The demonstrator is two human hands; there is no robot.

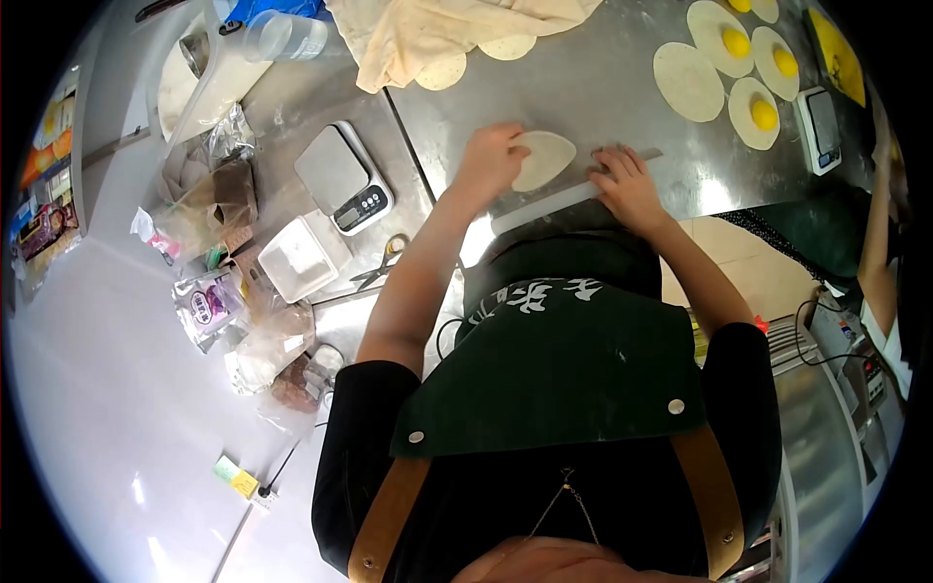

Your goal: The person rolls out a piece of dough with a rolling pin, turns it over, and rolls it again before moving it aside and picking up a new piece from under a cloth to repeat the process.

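Note:
On the steel table lies a flat dough piece [546, 161], roundish with a pointed right end. My left hand [496, 158] has its fingers closed on the left edge of this dough. A white rolling pin [544, 207] lies slanted along the near table edge. My right hand [626, 185] rests over the right part of the pin, its fingers apart and bent; its palm side is hidden. Flat dough rounds [688, 82] lie at the upper right, several with a yellow ball [765, 115] on them. A cream cloth [457, 29] partly covers other rounds [442, 72].
A scale [333, 160], a white tub [296, 258] and scissors [391, 255] stand left. Bags [209, 301] crowd the far-left edge. A second scale [821, 121] is at right. Another person's arm [878, 223] shows at the far right.

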